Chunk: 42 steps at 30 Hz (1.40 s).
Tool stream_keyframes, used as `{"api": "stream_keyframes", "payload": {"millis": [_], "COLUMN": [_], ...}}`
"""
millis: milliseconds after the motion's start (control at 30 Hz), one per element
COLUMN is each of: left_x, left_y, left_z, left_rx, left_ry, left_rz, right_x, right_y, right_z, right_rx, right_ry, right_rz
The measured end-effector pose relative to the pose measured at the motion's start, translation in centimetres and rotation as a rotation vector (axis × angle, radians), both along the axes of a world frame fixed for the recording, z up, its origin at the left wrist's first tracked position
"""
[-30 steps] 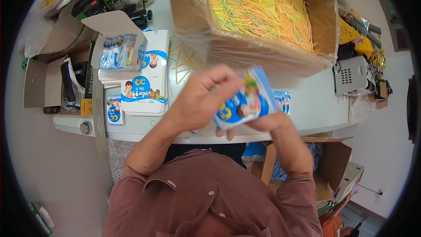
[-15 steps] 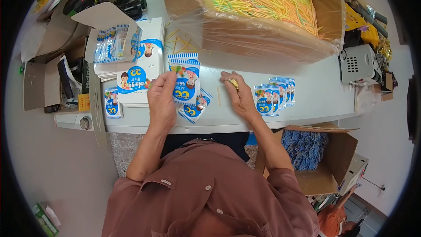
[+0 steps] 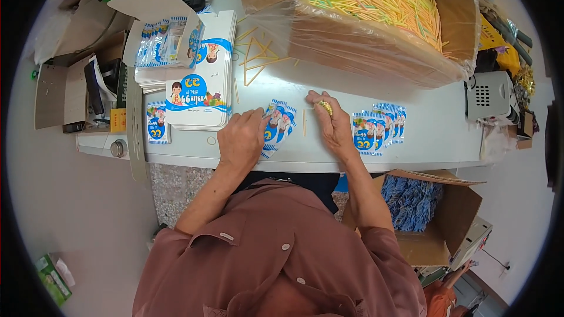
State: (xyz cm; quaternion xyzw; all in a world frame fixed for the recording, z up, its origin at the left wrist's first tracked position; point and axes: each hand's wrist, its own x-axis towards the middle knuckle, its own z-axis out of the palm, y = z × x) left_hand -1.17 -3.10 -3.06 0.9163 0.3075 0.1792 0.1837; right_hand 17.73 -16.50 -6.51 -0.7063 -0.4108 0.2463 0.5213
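Several blue-and-white printed sachets (image 3: 282, 122) lie fanned on the table between my hands. My left hand (image 3: 242, 139) is closed at their left edge, its fingers pinching the nearest sachet. A small gold, ribbed thing (image 3: 325, 108) sits between the thumb and curled fingers of my right hand (image 3: 333, 130); its kind does not show clearly. One thin yellow stick (image 3: 305, 122) lies between the fan and that hand. To the right, more sachets (image 3: 369, 132) overlap in a row. Flat printed cartons (image 3: 202, 97) are stacked left of my left hand.
A large plastic-lined cardboard box (image 3: 376, 53) of coloured sticks (image 3: 370, 0) stands at the back. Loose sticks (image 3: 258, 58) lie before it. An open carton (image 3: 138, 53) of sachets rests on the stack. A lone sachet (image 3: 157, 122) lies left; below right stands a box (image 3: 461, 223) with blue contents.
My left hand has lowered the sachet it held onto the others, now fanned together. My right hand stays beside them with the gold thing. The whole view has shifted slightly.
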Motion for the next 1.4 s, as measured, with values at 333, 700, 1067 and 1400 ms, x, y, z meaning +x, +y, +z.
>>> {"api": "stream_keyframes", "payload": {"millis": [333,700,1067,1400], "left_x": [-1.3,0.4,0.4,0.7], "left_y": [0.7,-0.3,-0.4,-0.7], "left_z": [2.9,2.7,3.2,2.8], "left_rx": [-0.507,-1.497,-1.333,-1.386], "left_ry": [-0.386,-0.482,-0.341,-0.357], "left_rz": [0.126,0.077,-0.228,-0.205], "right_x": [0.5,-0.9,-2.4,-3.6], "right_y": [0.0,1.7,3.0,2.7], "right_z": [1.8,6.5,9.0,8.0], "right_rx": [0.191,0.569,0.659,0.531], "right_ry": [0.662,1.076,0.936,0.771], "right_rz": [-0.216,-0.092,0.045,0.081]}}
